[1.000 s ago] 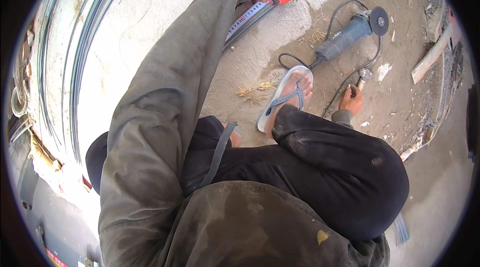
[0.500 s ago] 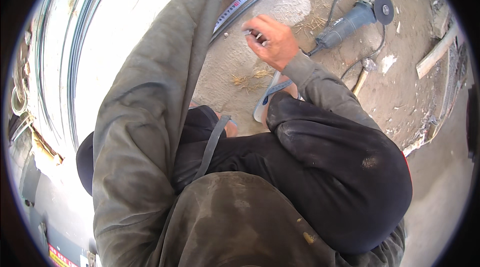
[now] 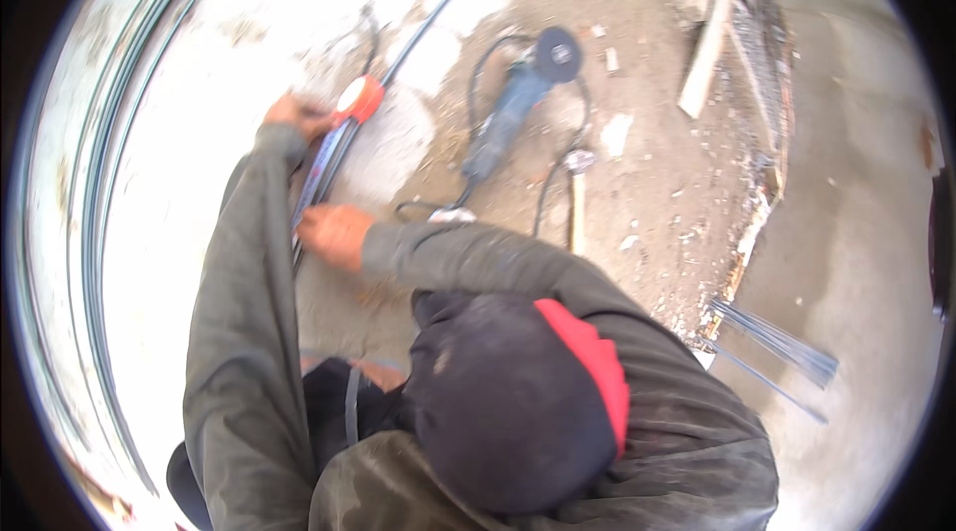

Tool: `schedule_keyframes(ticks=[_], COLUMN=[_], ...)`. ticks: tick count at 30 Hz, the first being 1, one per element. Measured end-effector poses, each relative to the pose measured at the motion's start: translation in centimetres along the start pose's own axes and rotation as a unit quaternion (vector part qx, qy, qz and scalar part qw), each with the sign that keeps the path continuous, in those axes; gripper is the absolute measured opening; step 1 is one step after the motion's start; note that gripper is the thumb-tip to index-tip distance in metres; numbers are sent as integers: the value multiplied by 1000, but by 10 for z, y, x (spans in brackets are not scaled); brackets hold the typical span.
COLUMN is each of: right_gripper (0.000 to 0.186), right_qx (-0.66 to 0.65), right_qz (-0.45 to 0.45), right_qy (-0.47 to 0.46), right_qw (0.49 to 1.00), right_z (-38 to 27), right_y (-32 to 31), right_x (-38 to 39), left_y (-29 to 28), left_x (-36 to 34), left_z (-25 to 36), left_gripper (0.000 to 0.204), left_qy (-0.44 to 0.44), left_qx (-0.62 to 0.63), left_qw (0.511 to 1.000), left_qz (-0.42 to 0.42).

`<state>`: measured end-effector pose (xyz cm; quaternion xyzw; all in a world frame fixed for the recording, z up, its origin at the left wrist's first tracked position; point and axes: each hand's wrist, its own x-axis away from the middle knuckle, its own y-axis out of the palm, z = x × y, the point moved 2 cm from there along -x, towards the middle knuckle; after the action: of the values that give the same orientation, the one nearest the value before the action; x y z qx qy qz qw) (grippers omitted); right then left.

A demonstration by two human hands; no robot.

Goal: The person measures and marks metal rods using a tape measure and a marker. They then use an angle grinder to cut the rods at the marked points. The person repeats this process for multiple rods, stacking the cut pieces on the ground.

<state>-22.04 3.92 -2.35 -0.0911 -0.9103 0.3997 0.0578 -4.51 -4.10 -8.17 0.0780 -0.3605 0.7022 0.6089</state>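
An orange-red tape measure [image 3: 363,99] with a white round face lies along a dark metal rod [image 3: 398,63] on the ground. Its pale blade [image 3: 317,172] is pulled out beside the rod, back toward my body. My left hand [image 3: 291,115] is stretched far forward, its fingers closed on the near side of the tape measure's case. Lower down the blade, my right hand [image 3: 337,237] rests with curled fingers at the blade and rod. Its fingertips are turned away from view, so what they pinch cannot be made out.
A blue-grey angle grinder [image 3: 506,118] with a dark disc lies to the right, its cord looped around it. Beside it is a wooden-handled hammer [image 3: 579,197]. Long bent rods [image 3: 95,192] run down the left. Wood strips [image 3: 709,53] and a rod bundle [image 3: 782,340] sit right.
My right hand has come from the air down to the tape blade and rod. The view has shifted rightward, and my left hand stays at the tape measure.
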Motion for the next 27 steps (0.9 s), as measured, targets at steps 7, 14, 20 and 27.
schedule_keyframes(ticks=[7, 14, 20, 27], right_gripper=[23, 31, 33, 30], right_qx=[17, 36, 49, 25], right_qz=[-33, -30, -77, -105], right_qy=[31, -27, -24, -13], right_qw=[999, 999, 996, 994], right_z=[-2, -5, -10, -1], right_y=[-13, -3, -17, -11], right_x=[5, -3, -1, 12], left_y=[13, -1, -1, 5], left_x=[2, 11, 13, 17], left_z=[28, 28, 27, 41], left_gripper=[20, 23, 24, 24], left_qy=[7, -16, -18, -3], left_qx=[29, -1, 10, -29], left_qw=[998, 999, 1000, 999], left_qz=[-49, -31, -24, -20])
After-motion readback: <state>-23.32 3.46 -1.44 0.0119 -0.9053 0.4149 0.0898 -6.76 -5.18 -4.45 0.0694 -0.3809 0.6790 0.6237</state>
